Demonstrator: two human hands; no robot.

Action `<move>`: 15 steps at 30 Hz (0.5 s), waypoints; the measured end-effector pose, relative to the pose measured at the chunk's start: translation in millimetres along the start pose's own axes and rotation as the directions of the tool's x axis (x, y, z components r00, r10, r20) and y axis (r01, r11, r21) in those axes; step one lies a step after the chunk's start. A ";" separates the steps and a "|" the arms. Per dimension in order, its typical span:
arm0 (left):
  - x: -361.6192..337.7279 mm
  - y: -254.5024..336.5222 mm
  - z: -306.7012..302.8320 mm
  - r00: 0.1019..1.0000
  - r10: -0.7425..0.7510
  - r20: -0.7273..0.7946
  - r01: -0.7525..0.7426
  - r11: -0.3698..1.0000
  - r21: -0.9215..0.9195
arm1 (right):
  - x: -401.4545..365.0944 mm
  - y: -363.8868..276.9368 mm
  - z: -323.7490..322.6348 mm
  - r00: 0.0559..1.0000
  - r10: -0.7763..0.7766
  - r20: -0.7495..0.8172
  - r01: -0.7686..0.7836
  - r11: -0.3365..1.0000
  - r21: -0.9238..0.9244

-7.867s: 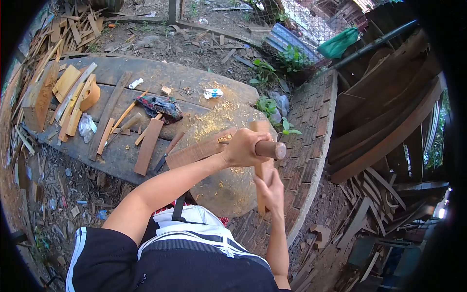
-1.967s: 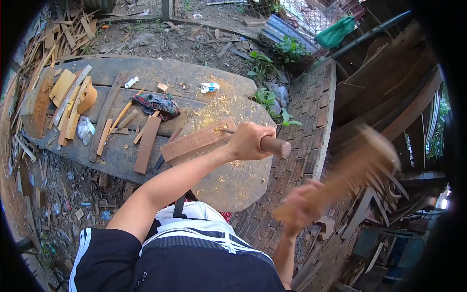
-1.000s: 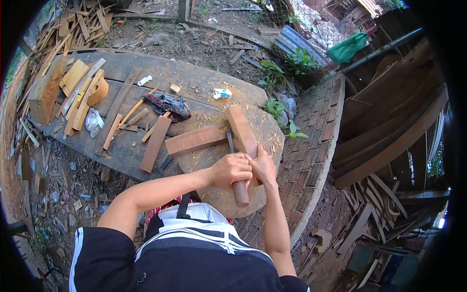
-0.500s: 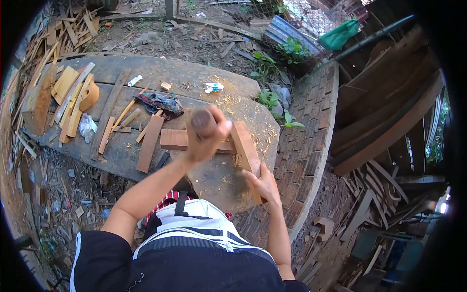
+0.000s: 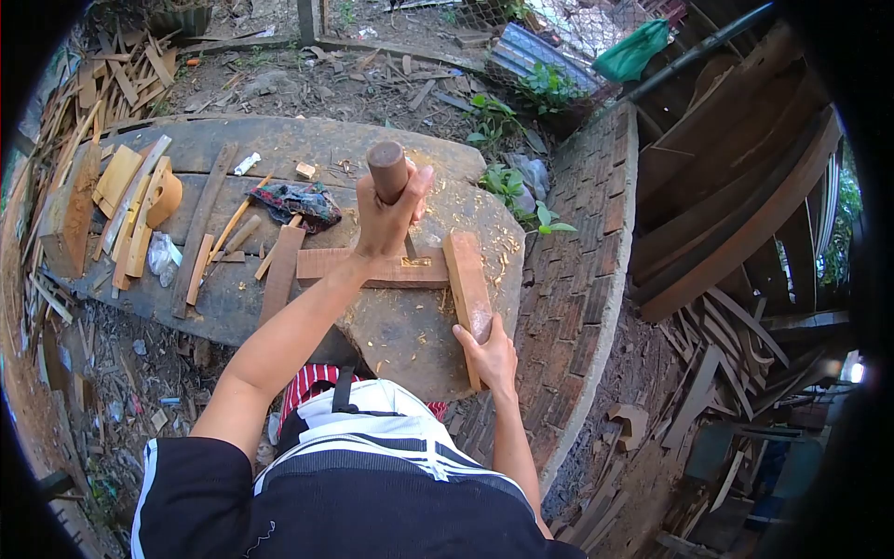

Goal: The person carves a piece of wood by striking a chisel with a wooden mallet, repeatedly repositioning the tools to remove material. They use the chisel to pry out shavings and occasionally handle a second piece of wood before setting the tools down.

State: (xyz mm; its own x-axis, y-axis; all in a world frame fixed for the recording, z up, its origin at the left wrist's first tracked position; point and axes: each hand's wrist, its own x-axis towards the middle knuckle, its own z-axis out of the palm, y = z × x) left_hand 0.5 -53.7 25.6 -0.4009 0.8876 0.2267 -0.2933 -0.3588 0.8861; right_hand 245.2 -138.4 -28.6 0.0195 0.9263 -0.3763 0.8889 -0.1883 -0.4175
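Observation:
My left hand [image 5: 384, 224] is wrapped round the thick round handle of a chisel [image 5: 386, 168], held roughly upright. Its narrow blade comes down at a small shallow recess in a reddish wooden beam [image 5: 326, 265], which lies crosswise on the workbench [image 5: 391, 340]. Pale shavings show in that recess. My right hand [image 5: 491, 352] grips the near end of a squared wooden block [image 5: 470, 284], thumb on its top face. The block stretches away from me, its far part right at the beam's right end.
Farther left lie a checked cloth [image 5: 296, 205], a flat board [image 5: 282, 265], long strips and a shaped yellowish piece [image 5: 166, 197]. Wood shavings are scattered on the right part of the bench. A low brick wall [image 5: 582, 270] runs along the right side.
My left hand has shifted on the chisel's side of the beam, and the blade now shows at the recess. The block in my right hand has turned slightly more upright in view.

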 end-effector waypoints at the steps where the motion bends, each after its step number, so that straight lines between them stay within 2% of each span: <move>1: 1.0 -2.0 -1.1 1.000 0.009 0.006 -0.009 0.999 0.041 | -0.3 -1.2 -1.2 1.000 0.003 0.001 -0.003 1.000 0.002; 8: 1.4 -16.1 -1.6 0.999 0.044 0.005 -0.044 0.997 0.070 | 5.2 1.7 2.6 0.997 -0.064 -0.041 0.065 0.998 0.011; 10: 6.7 -20.3 -2.8 0.987 0.151 0.049 -0.155 0.984 0.087 | 5.3 1.8 2.5 0.998 -0.059 -0.028 0.060 0.998 0.015; 11: 7.4 -21.5 -5.5 0.987 0.150 0.051 -0.154 0.984 0.086 | 4.7 1.3 2.4 0.998 -0.060 -0.038 0.060 0.998 0.005; 13: 7.9 -16.4 -10.9 0.996 -0.079 -0.034 0.083 0.988 0.130 | 3.1 0.5 2.0 0.997 -0.059 -0.044 0.058 0.998 -0.004; 14: 8.3 -14.1 -11.8 0.996 -0.079 -0.035 0.083 0.988 0.133 | 3.0 -0.6 1.5 0.997 -0.057 -0.043 0.057 0.998 -0.009; 15: 8.8 -10.6 -12.1 0.990 -0.079 -0.118 0.092 0.990 0.110 | 3.1 -1.5 1.5 0.997 -0.057 -0.042 0.057 0.998 -0.014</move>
State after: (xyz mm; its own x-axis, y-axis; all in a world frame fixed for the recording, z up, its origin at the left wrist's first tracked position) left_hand -10.4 -45.6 13.3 -0.4761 0.8729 0.1066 -0.2319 -0.2415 0.9423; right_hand 243.3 -135.8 -30.3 -0.0123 0.9484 -0.3168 0.8951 -0.1308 -0.4262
